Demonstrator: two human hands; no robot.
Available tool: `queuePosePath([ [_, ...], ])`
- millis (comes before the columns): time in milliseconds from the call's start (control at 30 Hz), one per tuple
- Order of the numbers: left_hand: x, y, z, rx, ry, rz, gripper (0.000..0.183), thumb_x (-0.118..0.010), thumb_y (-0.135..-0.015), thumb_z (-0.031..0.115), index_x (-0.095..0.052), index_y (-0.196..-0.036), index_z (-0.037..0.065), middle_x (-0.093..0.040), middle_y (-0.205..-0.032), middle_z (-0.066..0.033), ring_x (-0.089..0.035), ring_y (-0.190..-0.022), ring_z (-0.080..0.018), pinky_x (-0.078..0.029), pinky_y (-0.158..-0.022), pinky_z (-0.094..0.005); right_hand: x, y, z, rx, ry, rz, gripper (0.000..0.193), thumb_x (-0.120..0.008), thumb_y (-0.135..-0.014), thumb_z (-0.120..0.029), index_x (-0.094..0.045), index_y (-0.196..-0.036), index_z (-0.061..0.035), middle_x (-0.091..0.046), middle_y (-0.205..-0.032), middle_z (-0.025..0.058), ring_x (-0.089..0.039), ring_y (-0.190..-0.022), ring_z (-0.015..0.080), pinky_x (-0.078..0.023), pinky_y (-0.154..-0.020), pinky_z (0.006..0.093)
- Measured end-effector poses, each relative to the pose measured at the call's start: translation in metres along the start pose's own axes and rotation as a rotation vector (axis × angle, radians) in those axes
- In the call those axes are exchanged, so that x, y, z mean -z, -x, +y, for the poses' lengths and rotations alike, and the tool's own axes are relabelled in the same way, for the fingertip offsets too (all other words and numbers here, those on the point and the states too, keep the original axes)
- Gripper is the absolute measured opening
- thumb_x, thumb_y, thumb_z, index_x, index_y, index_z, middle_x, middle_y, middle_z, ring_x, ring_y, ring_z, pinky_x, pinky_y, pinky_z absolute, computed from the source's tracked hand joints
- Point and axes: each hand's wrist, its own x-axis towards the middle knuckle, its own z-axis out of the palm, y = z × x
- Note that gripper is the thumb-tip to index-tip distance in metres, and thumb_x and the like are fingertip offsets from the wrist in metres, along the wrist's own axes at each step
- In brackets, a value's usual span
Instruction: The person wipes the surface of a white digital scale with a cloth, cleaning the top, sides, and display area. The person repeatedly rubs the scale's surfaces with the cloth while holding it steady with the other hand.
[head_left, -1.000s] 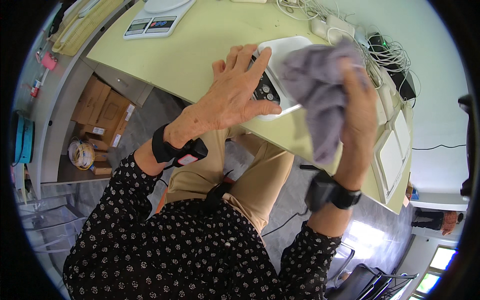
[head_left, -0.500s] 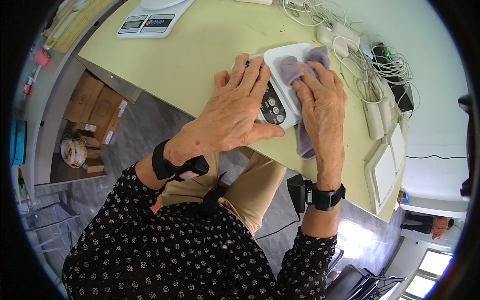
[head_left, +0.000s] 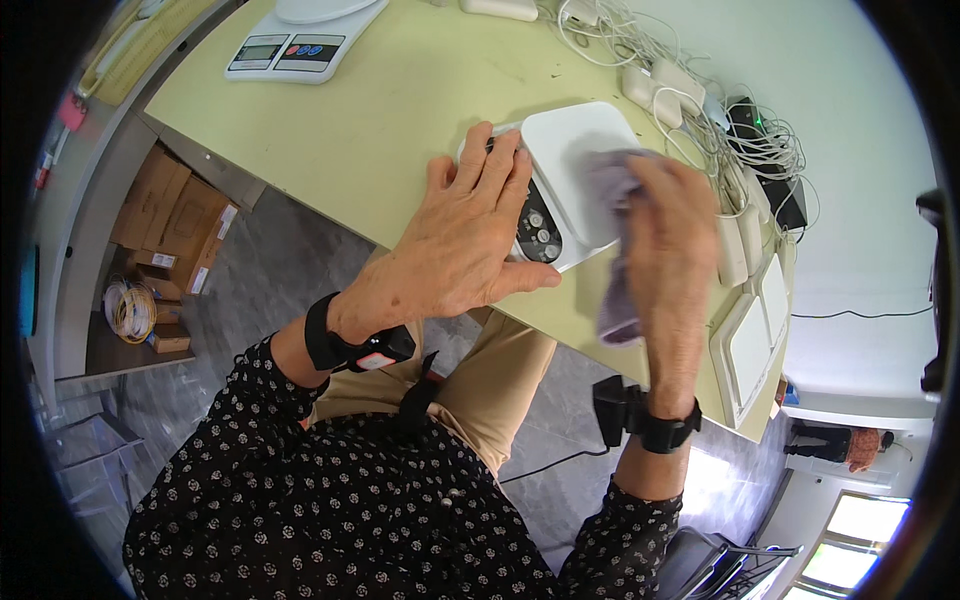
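Note:
A small white kitchen scale [head_left: 580, 150] with a black button panel lies on the pale green table. Spread over the panel side, my left hand [head_left: 465, 215] presses on the scale with its fingers apart and thumb along the near edge; part of the panel is hidden under it. My right hand [head_left: 675, 220], smeared by motion, grips a grey-purple cloth [head_left: 622, 300] at the right edge of the scale's white platform. One end of the cloth hangs down over the table toward me.
Another white scale [head_left: 300, 50] stands at the far left of the table [head_left: 420, 70]. Tangled white cables [head_left: 770, 150] and power strips line the right side, beside a flat white device [head_left: 745, 340]. Cardboard boxes [head_left: 180, 220] sit on a shelf below left. A person [head_left: 845, 445] is in the distance.
My right hand has drawn the cloth right and toward me, off most of the platform, baring its white surface. My left hand stays on the scale.

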Motion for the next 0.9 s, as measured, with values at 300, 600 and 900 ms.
queuePosePath([
  [300, -0.001, 0.0, 0.002, 0.079, -0.01, -0.085, 0.109, -0.075, -0.081, 0.064, -0.045, -0.142, -0.021, -0.036, -0.156, -0.0367, -0.027, -0.149, -0.0536, -0.03, -0.111, -0.0562, -0.069, -0.042, -0.007, 0.161, -0.026, -0.243, 0.034, -0.062, -0.102, -0.031, -0.069, -0.128, -0.0104, -0.062, -0.139, 0.0109, -0.051, -0.133, 0.0396, -0.039, -0.108, 0.0586],
  [600, 0.002, 0.0, 0.002, 0.065, -0.009, -0.039, 0.108, -0.073, -0.084, 0.065, -0.045, -0.14, -0.022, -0.039, -0.151, -0.0378, -0.028, -0.143, -0.0492, -0.036, -0.101, -0.0517, -0.066, -0.073, 0.022, -0.132, 0.224, -0.082, 0.021, -0.068, -0.097, -0.017, -0.066, -0.114, -0.0058, -0.067, -0.121, 0.0171, -0.067, -0.102, 0.0427, -0.054, -0.087, 0.0534],
  [900, -0.001, 0.0, 0.002, 0.076, -0.024, -0.061, 0.107, -0.075, -0.084, 0.062, -0.045, -0.14, -0.024, -0.039, -0.15, -0.0386, -0.032, -0.141, -0.0508, -0.036, -0.101, -0.0515, -0.079, -0.052, -0.03, 0.285, -0.085, -0.116, 0.022, -0.07, -0.093, -0.018, -0.071, -0.114, -0.0106, -0.068, -0.125, 0.0071, -0.063, -0.113, 0.0334, -0.048, -0.092, 0.0512],
])
